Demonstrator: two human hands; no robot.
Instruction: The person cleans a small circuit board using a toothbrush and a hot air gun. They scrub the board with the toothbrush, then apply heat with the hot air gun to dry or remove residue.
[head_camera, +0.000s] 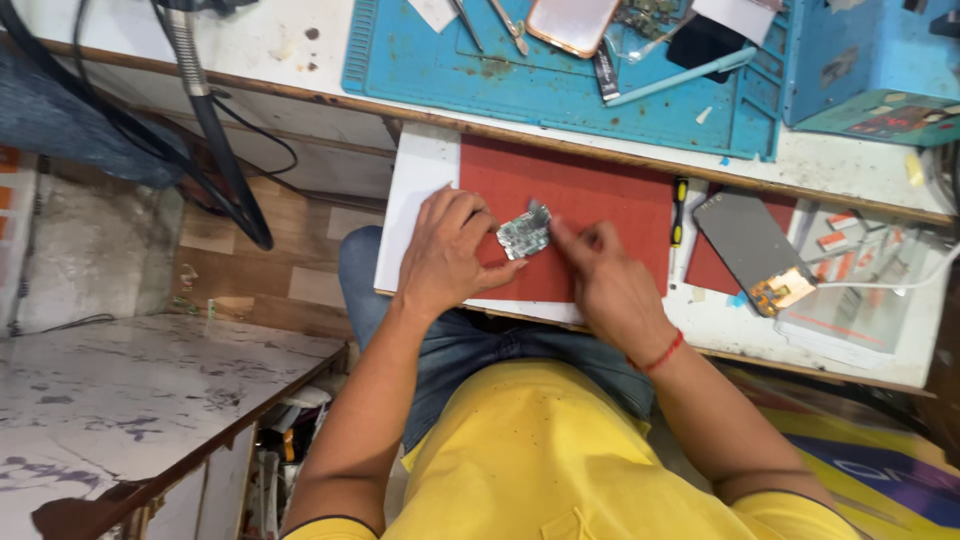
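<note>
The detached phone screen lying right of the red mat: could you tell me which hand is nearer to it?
Right. The right hand is just left of the phone screen; the left hand is farther left.

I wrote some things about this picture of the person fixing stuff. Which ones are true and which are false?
1. The left hand holds a small circuit board. True.
2. The circuit board is over a green mat. False: it is over a red mat.
3. The right hand has a red thread band at its wrist. True.
4. The phone screen panel lies to the left of both hands. False: it lies to the right of them.
5. A blue work mat lies farther up the bench. True.
</note>
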